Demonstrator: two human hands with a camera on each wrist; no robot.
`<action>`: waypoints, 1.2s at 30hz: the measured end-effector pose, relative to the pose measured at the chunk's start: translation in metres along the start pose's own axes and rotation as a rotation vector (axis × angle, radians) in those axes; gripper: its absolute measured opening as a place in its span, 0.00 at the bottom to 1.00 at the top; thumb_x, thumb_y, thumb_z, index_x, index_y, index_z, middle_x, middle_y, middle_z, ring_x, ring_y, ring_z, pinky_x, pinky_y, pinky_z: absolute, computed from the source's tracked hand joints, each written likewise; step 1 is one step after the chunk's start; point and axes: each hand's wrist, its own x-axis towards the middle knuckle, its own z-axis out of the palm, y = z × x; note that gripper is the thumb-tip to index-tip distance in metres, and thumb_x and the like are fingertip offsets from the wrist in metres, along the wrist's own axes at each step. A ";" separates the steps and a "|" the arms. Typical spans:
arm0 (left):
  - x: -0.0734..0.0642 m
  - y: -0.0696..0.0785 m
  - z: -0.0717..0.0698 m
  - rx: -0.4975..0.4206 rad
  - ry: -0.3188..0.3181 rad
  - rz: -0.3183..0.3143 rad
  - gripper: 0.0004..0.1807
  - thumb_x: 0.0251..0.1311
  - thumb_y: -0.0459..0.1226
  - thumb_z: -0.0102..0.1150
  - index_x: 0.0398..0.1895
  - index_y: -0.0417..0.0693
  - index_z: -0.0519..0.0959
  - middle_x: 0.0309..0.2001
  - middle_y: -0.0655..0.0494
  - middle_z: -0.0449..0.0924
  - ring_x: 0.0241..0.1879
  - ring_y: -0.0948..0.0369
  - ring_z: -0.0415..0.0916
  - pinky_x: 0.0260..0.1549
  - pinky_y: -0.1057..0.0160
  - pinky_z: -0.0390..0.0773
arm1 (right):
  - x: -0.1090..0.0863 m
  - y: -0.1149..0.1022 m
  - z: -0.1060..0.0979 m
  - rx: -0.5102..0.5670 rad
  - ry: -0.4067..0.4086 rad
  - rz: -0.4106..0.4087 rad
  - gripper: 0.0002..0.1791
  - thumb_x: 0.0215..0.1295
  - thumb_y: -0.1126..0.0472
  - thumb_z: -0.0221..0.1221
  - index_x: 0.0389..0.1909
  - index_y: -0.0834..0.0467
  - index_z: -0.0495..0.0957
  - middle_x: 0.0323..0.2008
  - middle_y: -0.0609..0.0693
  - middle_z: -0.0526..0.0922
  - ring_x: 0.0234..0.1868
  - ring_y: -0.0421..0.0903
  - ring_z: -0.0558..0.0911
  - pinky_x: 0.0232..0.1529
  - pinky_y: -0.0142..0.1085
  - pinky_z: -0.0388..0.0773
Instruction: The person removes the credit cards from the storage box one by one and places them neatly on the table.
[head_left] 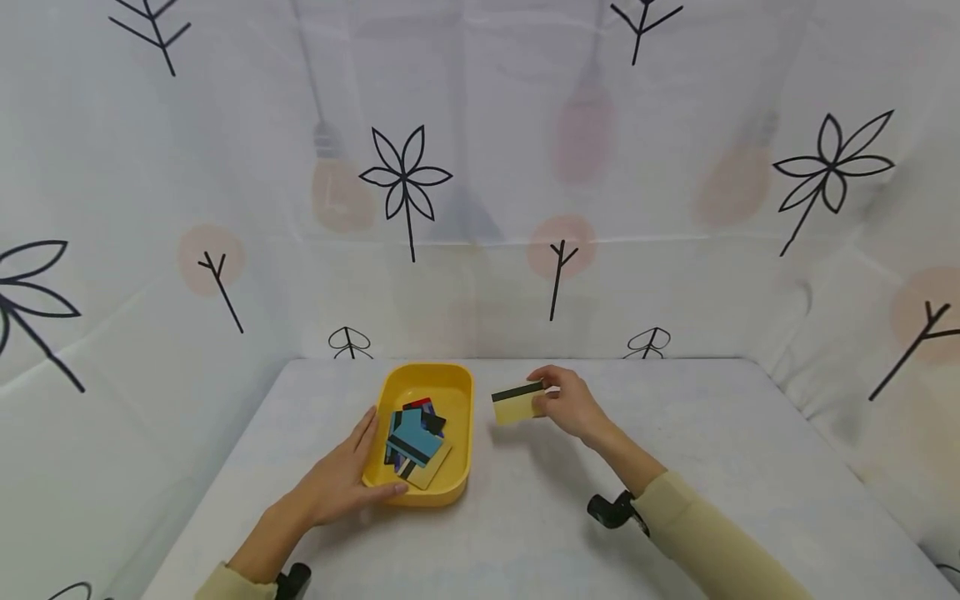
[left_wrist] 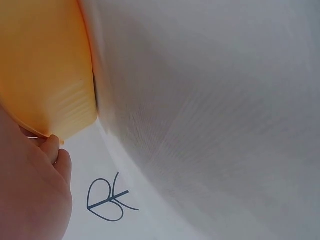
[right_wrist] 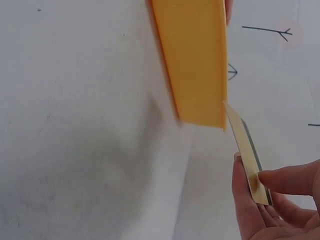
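Observation:
In the head view a yellow plastic tray (head_left: 462, 492) holds several cards, among them a blue card (head_left: 417, 440) with a dark stripe and a pale yellow card (head_left: 431, 468). My left hand (head_left: 341, 483) holds the tray's near left corner, fingers along the left side and thumb at the near rim. To the right of the tray, raised over the table, my right hand (head_left: 572, 406) pinches a pale yellow card (head_left: 516, 407) with a dark stripe. The right wrist view shows that card (right_wrist: 245, 150) edge-on between thumb and fingers.
A white table (head_left: 675, 433) lies under the tray. Behind it and at both sides hangs a white cloth (head_left: 480, 292) printed with plants and bulbs. Black wrist mounts (head_left: 613, 510) sit by both sleeves.

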 end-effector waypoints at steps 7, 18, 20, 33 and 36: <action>0.000 0.001 -0.002 0.002 -0.004 -0.002 0.67 0.53 0.74 0.57 0.84 0.45 0.40 0.84 0.49 0.35 0.78 0.43 0.52 0.69 0.37 0.65 | 0.010 0.006 -0.003 -0.031 0.022 0.009 0.22 0.60 0.76 0.57 0.57 0.70 0.76 0.47 0.64 0.76 0.47 0.58 0.84 0.43 0.44 0.87; 0.001 -0.001 0.000 0.004 -0.002 -0.009 0.68 0.53 0.74 0.57 0.84 0.47 0.39 0.84 0.51 0.35 0.79 0.44 0.52 0.69 0.38 0.65 | 0.028 0.015 -0.006 -0.073 0.064 0.045 0.22 0.60 0.74 0.58 0.58 0.70 0.76 0.54 0.66 0.74 0.49 0.59 0.82 0.43 0.41 0.86; 0.001 -0.001 0.001 0.007 -0.004 -0.008 0.68 0.53 0.75 0.57 0.84 0.48 0.39 0.84 0.52 0.35 0.79 0.45 0.52 0.70 0.38 0.64 | 0.032 0.019 -0.006 -0.067 0.069 0.053 0.23 0.60 0.75 0.58 0.58 0.70 0.76 0.54 0.67 0.74 0.49 0.59 0.82 0.43 0.40 0.86; 0.001 0.000 -0.001 0.007 0.008 0.020 0.67 0.54 0.73 0.57 0.84 0.44 0.41 0.84 0.49 0.36 0.78 0.43 0.53 0.70 0.38 0.65 | 0.051 0.039 -0.003 -0.081 0.113 0.127 0.26 0.56 0.75 0.58 0.59 0.69 0.76 0.55 0.67 0.74 0.50 0.57 0.74 0.42 0.37 0.79; 0.001 -0.001 -0.001 0.006 0.005 0.013 0.67 0.54 0.74 0.57 0.84 0.45 0.41 0.84 0.50 0.36 0.79 0.44 0.52 0.70 0.39 0.64 | 0.053 0.042 0.000 -0.076 0.108 0.135 0.26 0.56 0.75 0.58 0.59 0.70 0.76 0.55 0.67 0.74 0.52 0.57 0.73 0.45 0.40 0.78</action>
